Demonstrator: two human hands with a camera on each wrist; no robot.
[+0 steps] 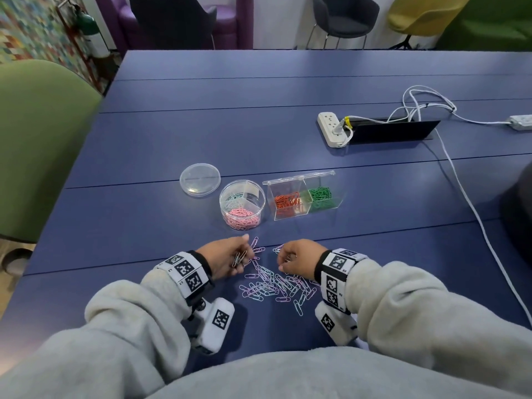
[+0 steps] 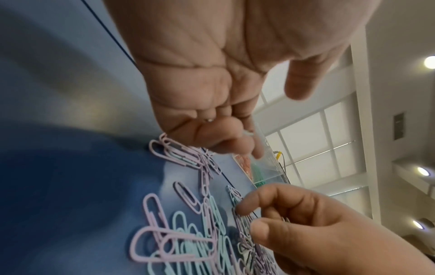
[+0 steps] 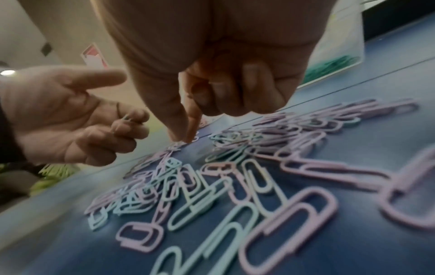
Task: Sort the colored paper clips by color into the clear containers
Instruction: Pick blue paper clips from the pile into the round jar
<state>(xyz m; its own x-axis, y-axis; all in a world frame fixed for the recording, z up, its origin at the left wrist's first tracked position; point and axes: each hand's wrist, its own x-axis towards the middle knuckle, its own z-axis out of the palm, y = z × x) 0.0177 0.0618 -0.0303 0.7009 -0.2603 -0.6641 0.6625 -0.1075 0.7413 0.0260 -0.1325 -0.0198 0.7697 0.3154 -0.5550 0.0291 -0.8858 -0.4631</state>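
Observation:
A loose pile of lilac and light-blue paper clips (image 1: 276,286) lies on the blue table in front of me. My left hand (image 1: 240,256) grips a small bundle of lilac clips (image 2: 179,154) in its curled fingers, at the pile's far-left edge. My right hand (image 1: 283,264) is curled over the pile's far-right edge, and its thumb and forefinger (image 3: 186,135) pinch a clip against the table. Beyond the hands stand a round clear tub (image 1: 241,204) holding pink and light-blue clips in separate sections and a clear two-part box (image 1: 302,197) with orange and green clips.
The tub's clear lid (image 1: 200,180) lies to the left behind it. A white power strip (image 1: 334,131) and cables (image 1: 460,191) sit at the far right by a black cable hatch (image 1: 394,131). A green chair (image 1: 37,139) stands left of the table.

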